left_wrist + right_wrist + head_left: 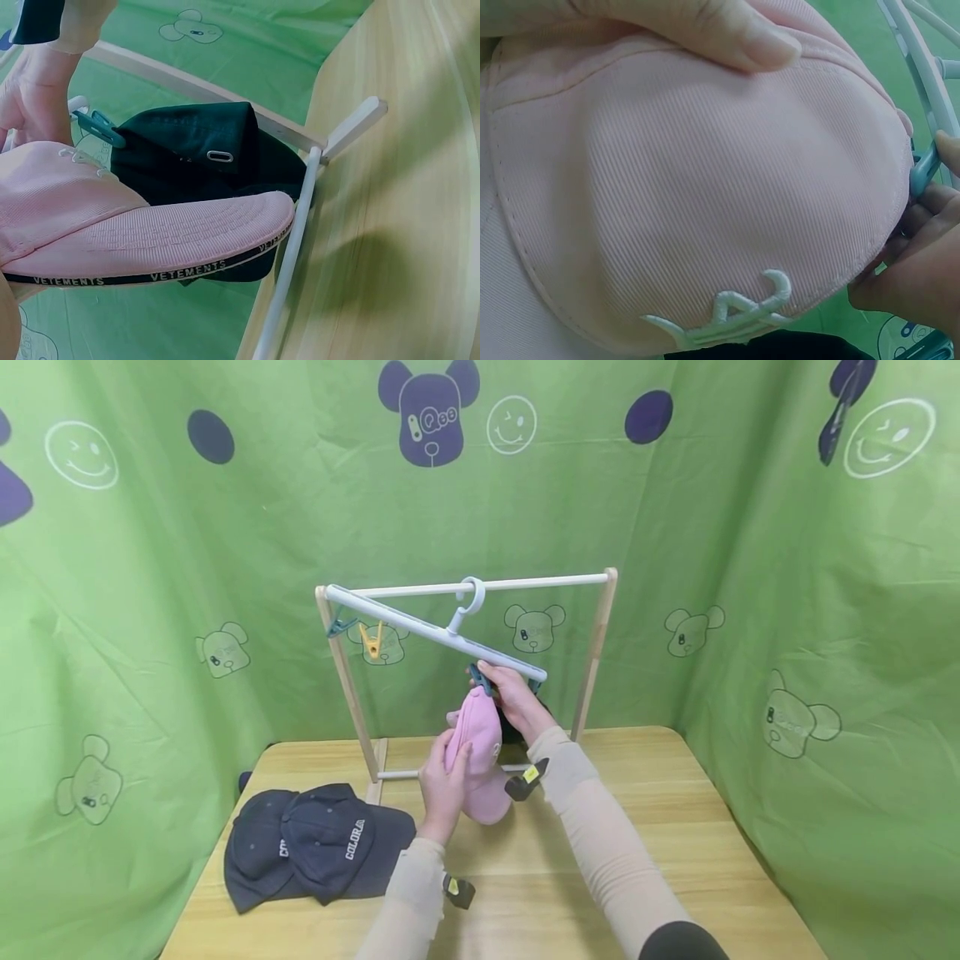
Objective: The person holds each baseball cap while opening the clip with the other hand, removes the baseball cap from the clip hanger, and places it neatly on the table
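I hold the left grip (441, 787) clamped on the pink cap (481, 743), the right grip (517, 696) pinching the clip (481, 680) at its twelve o'clock; dark caps (324, 837) lie toward eight.

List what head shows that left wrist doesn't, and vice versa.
Head only: two navy fabric caps and a yellow plastic clip.
Left wrist only: white VETEMENTS lettering on the brim edge of the pink fabric cap, plus the pale oval fitting on the dark fabric cap.
Both: the pink cap, the dark cap, the right hand, the wooden tabletop.
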### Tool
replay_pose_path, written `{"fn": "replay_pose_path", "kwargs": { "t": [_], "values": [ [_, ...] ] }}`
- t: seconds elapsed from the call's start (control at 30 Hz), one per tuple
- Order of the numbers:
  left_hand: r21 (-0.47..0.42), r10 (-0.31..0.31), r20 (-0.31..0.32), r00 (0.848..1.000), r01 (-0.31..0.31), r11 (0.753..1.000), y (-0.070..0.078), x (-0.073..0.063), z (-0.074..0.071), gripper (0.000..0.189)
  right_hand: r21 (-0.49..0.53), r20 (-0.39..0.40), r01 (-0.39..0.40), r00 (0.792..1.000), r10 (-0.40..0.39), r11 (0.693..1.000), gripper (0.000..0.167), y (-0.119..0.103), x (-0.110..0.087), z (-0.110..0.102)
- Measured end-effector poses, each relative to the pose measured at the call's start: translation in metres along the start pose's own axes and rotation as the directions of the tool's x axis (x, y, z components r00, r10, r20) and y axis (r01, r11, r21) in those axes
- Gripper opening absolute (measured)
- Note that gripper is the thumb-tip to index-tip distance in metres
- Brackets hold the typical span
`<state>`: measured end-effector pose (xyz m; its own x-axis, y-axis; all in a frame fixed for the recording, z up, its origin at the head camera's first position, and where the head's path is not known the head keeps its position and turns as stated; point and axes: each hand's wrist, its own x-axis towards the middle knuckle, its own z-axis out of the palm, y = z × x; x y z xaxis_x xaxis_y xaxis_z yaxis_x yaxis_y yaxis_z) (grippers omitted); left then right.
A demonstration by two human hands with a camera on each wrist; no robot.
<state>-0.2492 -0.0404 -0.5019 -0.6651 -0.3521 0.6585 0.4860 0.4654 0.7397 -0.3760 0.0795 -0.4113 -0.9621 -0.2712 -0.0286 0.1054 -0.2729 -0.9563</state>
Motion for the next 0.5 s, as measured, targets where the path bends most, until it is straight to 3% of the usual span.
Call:
{"fn": "replay_pose_path", "kwargs": {
  "t": [0.27, 0.5],
  "values": [
    [-0.006, -0.027, 0.017, 0.999, 0.027, 1.0, 0.0024, -0.0034, -0.0013, 0.027, -0.046, -0.02, 0.005, 1.0, -0.006, 0.999, 0.023, -0.0001, -0.0018, -0.001],
    [0.003, -0.005, -0.003, 1.0, 0.005, 1.0, 0.0027, -0.0043, -0.001, 0.026, -0.06, -0.024, 0.01, 1.0, -0.011, 0.998, 0.025, -0.0014, -0.0041, 0.0008]
  ]
}}
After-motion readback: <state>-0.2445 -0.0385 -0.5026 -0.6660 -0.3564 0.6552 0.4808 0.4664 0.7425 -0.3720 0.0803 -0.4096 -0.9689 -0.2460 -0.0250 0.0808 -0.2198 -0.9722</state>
